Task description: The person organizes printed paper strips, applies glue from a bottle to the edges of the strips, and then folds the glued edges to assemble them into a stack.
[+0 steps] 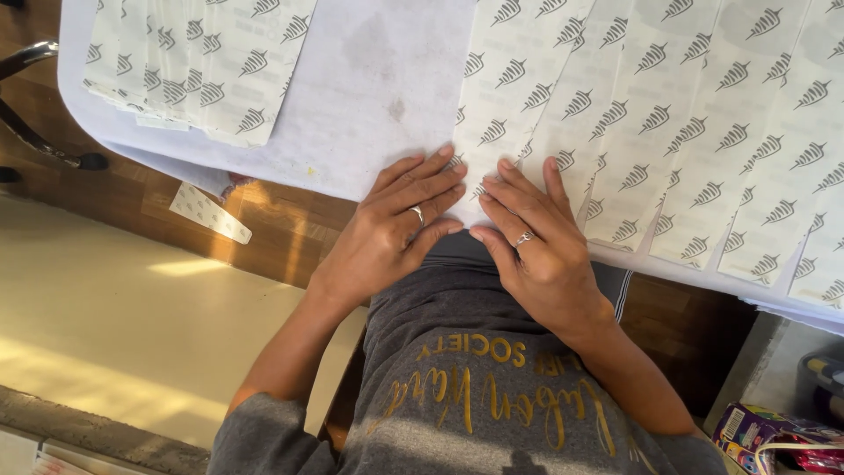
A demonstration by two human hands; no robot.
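My left hand point(397, 224) and my right hand point(531, 239) lie side by side at the near edge of a white table cover point(369, 88). The fingertips of both press on the lower end of a white paper strip point(479, 163) printed with dark leaf marks. Each hand wears a ring. That strip belongs to a fan of several overlapping strips point(686, 123) spread over the right half of the cover. The fingers are flat and slightly spread, not curled around anything.
A second stack of printed strips point(189, 66) lies at the top left. One loose strip point(209, 213) rests on the wooden floor below the table edge. A colourful package point(756, 431) sits at the bottom right, a dark chair leg point(40, 141) at the left.
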